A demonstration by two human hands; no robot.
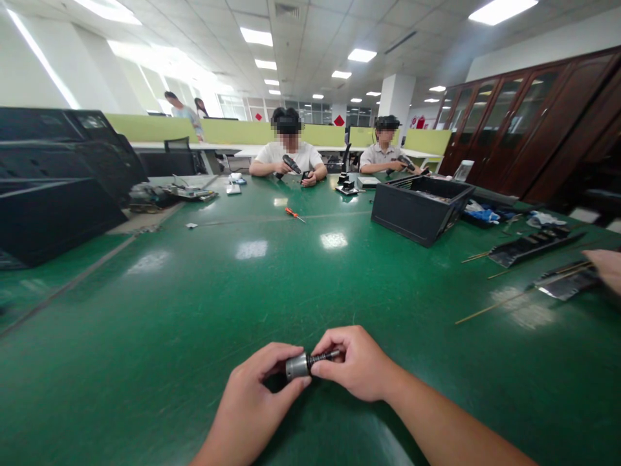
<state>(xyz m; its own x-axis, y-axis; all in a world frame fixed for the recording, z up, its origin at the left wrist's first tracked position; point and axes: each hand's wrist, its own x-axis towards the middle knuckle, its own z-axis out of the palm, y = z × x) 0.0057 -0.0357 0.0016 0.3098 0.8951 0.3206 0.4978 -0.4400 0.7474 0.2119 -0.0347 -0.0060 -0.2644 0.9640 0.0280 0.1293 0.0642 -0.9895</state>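
Just above the green tabletop, near its front, my left hand [257, 395] is closed around a short silver metal cylinder [297, 367], with fingers and thumb on opposite sides. A thin dark ridged shaft [322, 356] sticks out of the cylinder's right end. Pinched on that shaft are the thumb and fingers of my right hand [361, 366], which hide part of it. The cylinder and shaft lie roughly level and in line. Whether the shaft is fixed inside the cylinder, I cannot tell.
On the green table [218, 291], an orange-handled screwdriver [293, 213] lies beyond my hands. A black crate [412, 210] stands right of it. Thin brass rods [495, 305] and another person's hand [606, 268] are at right. Two people opposite hold power drills [291, 163].
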